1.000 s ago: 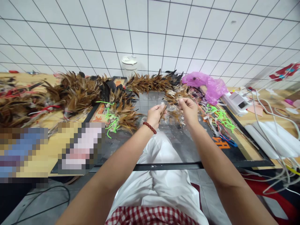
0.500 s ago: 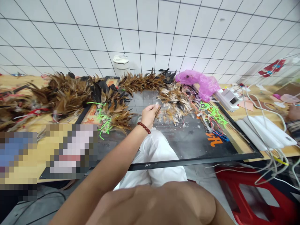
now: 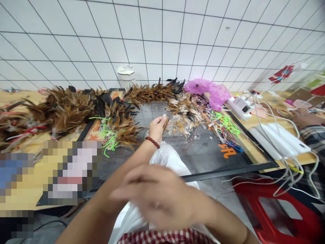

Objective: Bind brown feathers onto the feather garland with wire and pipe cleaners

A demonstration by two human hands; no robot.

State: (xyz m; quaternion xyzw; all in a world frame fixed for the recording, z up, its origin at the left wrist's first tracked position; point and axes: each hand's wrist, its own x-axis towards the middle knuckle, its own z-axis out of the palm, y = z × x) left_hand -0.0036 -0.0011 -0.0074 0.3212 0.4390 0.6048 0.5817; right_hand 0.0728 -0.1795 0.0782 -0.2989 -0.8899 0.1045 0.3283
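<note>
Your left hand (image 3: 156, 130) pinches a small tuft of brown feathers (image 3: 166, 124) over the black board (image 3: 203, 159), just beside the loose feather pile (image 3: 187, 110); apply only light fingertip pressure to avoid creasing them. Your right hand (image 3: 162, 198) is blurred in front of your lap, its grip indeterminable; move it slowly near the pile to prevent scatter.

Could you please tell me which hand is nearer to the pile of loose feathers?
Left: the left hand is beside the left edge of the loose feathers; the right hand is farther back, nearer the camera.
</note>
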